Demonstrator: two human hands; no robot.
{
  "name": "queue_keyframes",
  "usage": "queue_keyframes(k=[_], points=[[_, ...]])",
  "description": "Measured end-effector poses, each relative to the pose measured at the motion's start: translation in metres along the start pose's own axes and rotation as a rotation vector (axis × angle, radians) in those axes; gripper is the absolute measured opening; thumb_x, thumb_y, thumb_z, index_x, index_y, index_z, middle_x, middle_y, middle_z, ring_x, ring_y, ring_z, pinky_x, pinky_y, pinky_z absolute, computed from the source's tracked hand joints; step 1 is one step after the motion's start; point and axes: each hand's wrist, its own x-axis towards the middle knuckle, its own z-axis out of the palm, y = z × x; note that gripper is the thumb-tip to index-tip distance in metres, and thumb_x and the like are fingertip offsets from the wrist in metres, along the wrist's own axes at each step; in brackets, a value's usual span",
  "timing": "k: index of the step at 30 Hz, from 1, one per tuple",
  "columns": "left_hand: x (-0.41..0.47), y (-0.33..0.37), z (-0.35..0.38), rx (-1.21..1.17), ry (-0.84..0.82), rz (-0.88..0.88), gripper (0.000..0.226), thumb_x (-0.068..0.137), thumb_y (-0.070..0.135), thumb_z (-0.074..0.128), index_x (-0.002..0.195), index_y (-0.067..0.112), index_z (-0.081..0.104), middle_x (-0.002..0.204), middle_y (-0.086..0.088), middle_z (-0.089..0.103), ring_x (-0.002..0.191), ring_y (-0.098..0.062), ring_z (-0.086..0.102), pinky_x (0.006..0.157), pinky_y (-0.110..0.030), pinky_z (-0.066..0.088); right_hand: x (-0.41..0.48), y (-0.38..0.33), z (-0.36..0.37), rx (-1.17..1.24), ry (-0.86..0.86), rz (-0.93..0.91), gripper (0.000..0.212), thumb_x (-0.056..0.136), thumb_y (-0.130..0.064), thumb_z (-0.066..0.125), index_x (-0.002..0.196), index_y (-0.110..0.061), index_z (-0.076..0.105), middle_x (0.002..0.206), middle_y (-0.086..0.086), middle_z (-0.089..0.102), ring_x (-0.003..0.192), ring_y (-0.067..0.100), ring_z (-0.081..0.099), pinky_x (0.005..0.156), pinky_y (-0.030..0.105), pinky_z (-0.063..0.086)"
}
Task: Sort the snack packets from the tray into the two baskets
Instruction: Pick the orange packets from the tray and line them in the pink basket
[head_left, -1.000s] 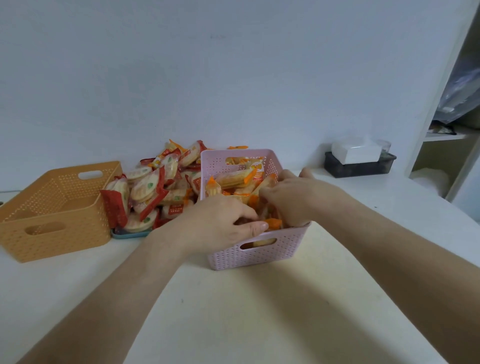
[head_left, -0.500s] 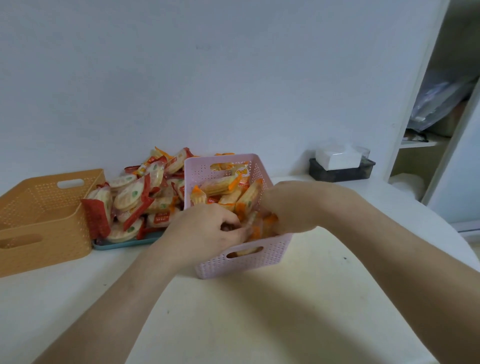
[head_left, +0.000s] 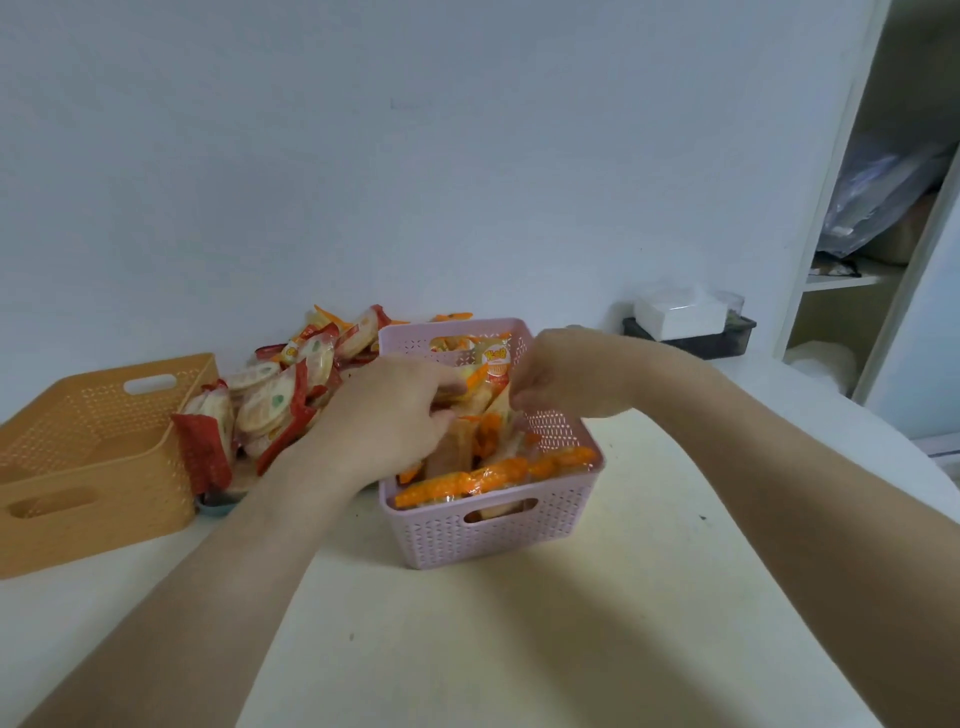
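Gripping left hand (head_left: 395, 415): my fingers curl on orange packets (head_left: 493, 475) in pink basket (head_left: 488, 535).
My right hand (head_left: 563, 379): curled above; hold unclear.
Left: orange basket (head_left: 93, 499), red packets (head_left: 280, 395), tray (head_left: 214, 503).

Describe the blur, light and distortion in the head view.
Head view: both the left hand and right hand are smeared by motion over the pink basket, fingers indistinct; dim, soft light throws faint arm shadows on the table; the wide lens tilts the shelf frame at right.
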Motion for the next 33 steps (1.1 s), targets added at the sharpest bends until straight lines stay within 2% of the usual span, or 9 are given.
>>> queue_keyframes(k=[2,6,8,10,15,18,22,27,33], points=[[0.004,-0.006,0.005,0.201,-0.079,0.039,0.023,0.082,0.035,0.062,0.105,0.036,0.062,0.102,0.012,0.066,0.099,-0.015,0.061,0.081,-0.035,0.05,0.012,-0.008,0.005,-0.134,-0.124,-0.031,0.027,0.091,-0.017,0.056,0.112,-0.023,0.071,0.111,-0.002,0.069,0.102,0.021,0.062,0.093,0.037,0.051],[0.004,-0.009,0.023,0.314,-0.106,0.017,0.037,0.077,0.042,0.065,0.113,0.036,0.061,0.107,0.014,0.065,0.11,-0.014,0.054,0.095,-0.04,0.027,0.032,-0.014,0.023,-0.324,-0.373,-0.046,0.039,0.091,-0.011,0.053,0.128,-0.023,0.058,0.113,0.002,0.063,0.102,0.025,0.06,0.092,0.038,0.052],[0.004,-0.012,0.024,0.257,-0.073,-0.017,0.045,0.075,0.044,0.068,0.119,0.038,0.061,0.109,0.014,0.063,0.113,-0.015,0.052,0.099,-0.041,0.027,0.043,-0.012,0.029,-0.4,-0.358,-0.084,0.036,0.091,-0.013,0.055,0.126,-0.023,0.059,0.107,0.0,0.063,0.099,0.024,0.06,0.091,0.037,0.052],[0.005,-0.011,0.018,0.165,-0.042,-0.017,0.039,0.07,0.044,0.075,0.107,0.038,0.063,0.101,0.015,0.06,0.105,-0.014,0.054,0.097,-0.038,0.032,0.048,-0.009,0.035,-0.41,-0.336,-0.091,0.028,0.09,-0.021,0.058,0.117,-0.026,0.063,0.104,-0.003,0.063,0.1,0.023,0.06,0.092,0.04,0.052],[-0.008,-0.007,-0.006,-0.033,-0.219,-0.008,0.02,0.073,0.04,0.078,0.086,0.031,0.065,0.073,0.018,0.058,0.073,-0.001,0.055,0.064,-0.021,0.04,0.051,-0.005,0.05,-0.48,-0.221,-0.149,0.035,0.091,-0.029,0.057,0.125,-0.033,0.059,0.13,0.005,0.049,0.121,0.03,0.041,0.097,0.044,0.044],[-0.014,-0.008,-0.014,-0.064,-0.267,0.005,0.017,0.081,0.045,0.072,0.088,0.03,0.071,0.076,0.018,0.063,0.075,0.002,0.058,0.066,-0.018,0.047,0.049,-0.001,0.046,-0.438,-0.143,-0.18,0.03,0.088,-0.032,0.06,0.117,-0.027,0.06,0.122,0.001,0.052,0.112,0.025,0.045,0.094,0.042,0.045],[-0.02,-0.008,-0.005,-0.012,-0.217,0.01,0.02,0.082,0.048,0.068,0.083,0.028,0.069,0.07,0.014,0.061,0.069,0.001,0.055,0.059,-0.013,0.036,0.045,-0.005,0.038,-0.379,-0.129,-0.159,0.019,0.082,-0.016,0.064,0.095,-0.021,0.052,0.101,0.002,0.062,0.092,0.023,0.059,0.079,0.038,0.053],[-0.026,-0.015,0.016,-0.041,-0.03,-0.003,0.04,0.082,0.064,0.053,0.071,0.026,0.061,0.061,0.01,0.055,0.075,-0.003,0.05,0.085,-0.022,0.027,0.032,-0.014,0.013,-0.077,-0.084,-0.118,0.036,0.077,-0.009,0.068,0.1,-0.026,0.046,0.084,-0.008,0.049,0.072,0.011,0.05,0.054,0.024,0.041],[-0.026,-0.009,0.018,-0.006,-0.02,0.017,0.032,0.078,0.054,0.043,0.077,0.027,0.06,0.065,0.014,0.056,0.078,0.0,0.052,0.11,-0.022,0.012,0.012,-0.022,-0.004,0.154,0.056,-0.143,0.045,0.075,-0.021,0.078,0.115,-0.031,0.058,0.096,-0.01,0.065,0.084,0.011,0.062,0.075,0.028,0.054]])
